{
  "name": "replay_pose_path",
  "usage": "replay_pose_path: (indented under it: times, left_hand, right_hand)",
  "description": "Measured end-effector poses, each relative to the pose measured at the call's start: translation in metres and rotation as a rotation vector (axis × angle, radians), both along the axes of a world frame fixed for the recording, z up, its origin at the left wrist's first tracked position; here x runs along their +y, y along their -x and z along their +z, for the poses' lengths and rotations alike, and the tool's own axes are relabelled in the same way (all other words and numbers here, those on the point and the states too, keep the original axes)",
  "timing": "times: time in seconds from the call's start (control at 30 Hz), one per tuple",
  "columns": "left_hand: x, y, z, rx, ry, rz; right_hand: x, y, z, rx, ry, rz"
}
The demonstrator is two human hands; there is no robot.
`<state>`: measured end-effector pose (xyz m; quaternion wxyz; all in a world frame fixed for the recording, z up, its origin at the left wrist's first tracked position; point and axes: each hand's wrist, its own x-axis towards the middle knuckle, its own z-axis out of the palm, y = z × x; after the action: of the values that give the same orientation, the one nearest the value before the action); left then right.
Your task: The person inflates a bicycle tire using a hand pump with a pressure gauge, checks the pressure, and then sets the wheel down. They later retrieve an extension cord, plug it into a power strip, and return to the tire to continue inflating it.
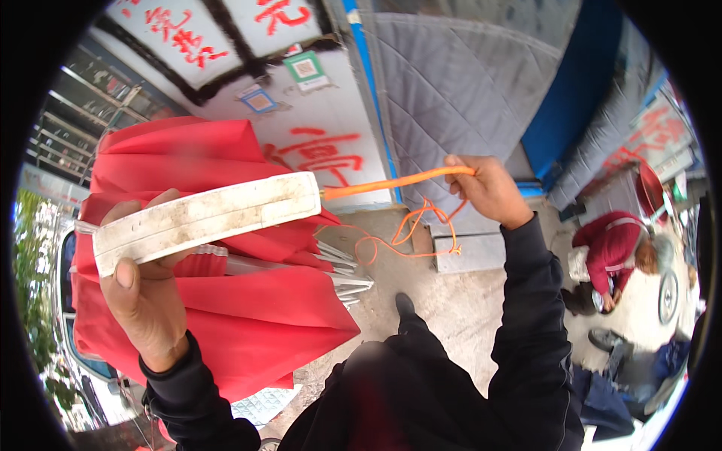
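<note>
Floor shows between the red cloth's right edge and one gray box. Held up before the cloth is one white strip, its left end pinched in the left hand's grip. The right hand's grip pinches one orange cord running from the strip's right end.

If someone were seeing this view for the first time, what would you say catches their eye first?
Probably the large mass of bunched red fabric filling the left side. Across its front, the left hand holds a long, smudged white bar, and a bright orange cable runs from its end to the right hand. At far right, a person in a dark red top bends forward.
</note>
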<state>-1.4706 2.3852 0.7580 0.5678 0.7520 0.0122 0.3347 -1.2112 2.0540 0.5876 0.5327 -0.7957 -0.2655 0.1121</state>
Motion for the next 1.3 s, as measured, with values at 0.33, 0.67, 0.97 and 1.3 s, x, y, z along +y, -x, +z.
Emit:
replay_pose_path:
  times: [0.33, 0.67, 0.97, 1.3]
  left_hand:
    - [-0.073, -0.03, -0.133, -0.078, 0.837, -0.639]
    - [-0.123, -0.037, -0.166, 0.085, 0.867, -0.401]
    - [-0.363, 0.031, -0.268, 0.433, 1.02, -0.338]
    - [-0.629, 0.008, -0.202, 0.408, 0.966, -0.673]
  right_hand:
    - [-0.263, 0.196, 0.08, -0.786, 0.455, -0.781]
    - [-0.497, 0.374, 0.025, -0.565, 0.798, -1.318]
    - [-0.633, 0.514, -0.139, 0.025, 0.318, -1.43]
    - [-0.781, 0.549, -0.147, -0.114, -0.389, -1.642]
